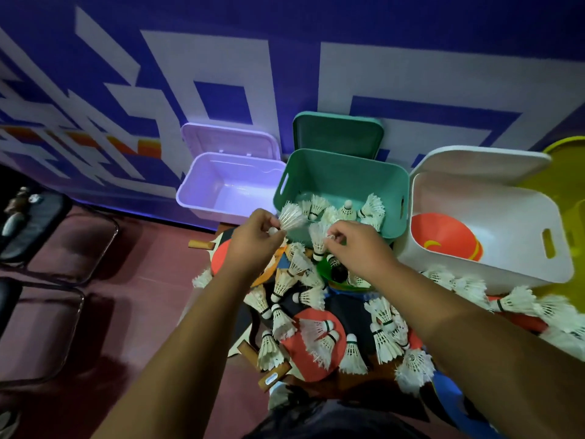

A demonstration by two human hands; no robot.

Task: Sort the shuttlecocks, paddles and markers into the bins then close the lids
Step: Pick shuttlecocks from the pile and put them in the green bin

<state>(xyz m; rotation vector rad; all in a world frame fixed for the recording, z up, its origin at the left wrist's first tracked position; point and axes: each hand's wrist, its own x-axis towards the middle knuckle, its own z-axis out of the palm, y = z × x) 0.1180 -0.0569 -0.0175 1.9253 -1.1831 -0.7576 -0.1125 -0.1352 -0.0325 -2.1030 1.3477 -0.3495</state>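
My left hand [253, 240] pinches a white shuttlecock [291, 217] by its cork, feathers pointing at the green bin [342, 166]. Close beside it, my right hand [354, 245] pinches another shuttlecock [318, 237] by its feathers, cork hanging down. Both are at the green bin's near rim, and several shuttlecocks [345, 209] lie inside it. On the floor below is a pile of shuttlecocks [316, 331] mixed with red paddles [313, 343]. The white bin [493, 198] holds a red paddle [443, 236]. The purple bin [231, 182] looks empty. I see no markers.
All three bins stand open against the blue and white wall, their lids [337, 133] leaning back. A yellow object [566, 153] is behind the white bin. Dark chairs [38, 223] stand at the left on the red floor. A green dish [332, 270] lies in the pile.
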